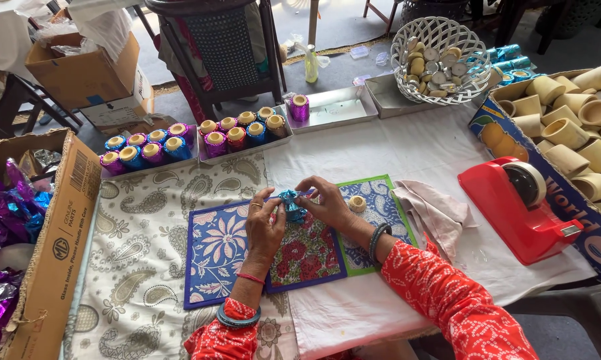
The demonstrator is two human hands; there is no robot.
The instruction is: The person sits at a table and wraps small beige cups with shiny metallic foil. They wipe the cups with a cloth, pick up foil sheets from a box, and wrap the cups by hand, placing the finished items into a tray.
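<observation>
Head camera is showing two hands working on one blue shiny cup point(292, 204) above three flowered mats point(217, 250). Left hand point(263, 230) and right hand point(327, 203) are both pinching its foil. Two trays point(180, 162) are holding seventeen wrapped cups. One white basket point(440, 60) is holding small round lids. One box point(507, 130) is holding plain cups.

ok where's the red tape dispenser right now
In the head view the red tape dispenser sits on the white cloth, right of both hands, beside the box of plain cups.
</observation>
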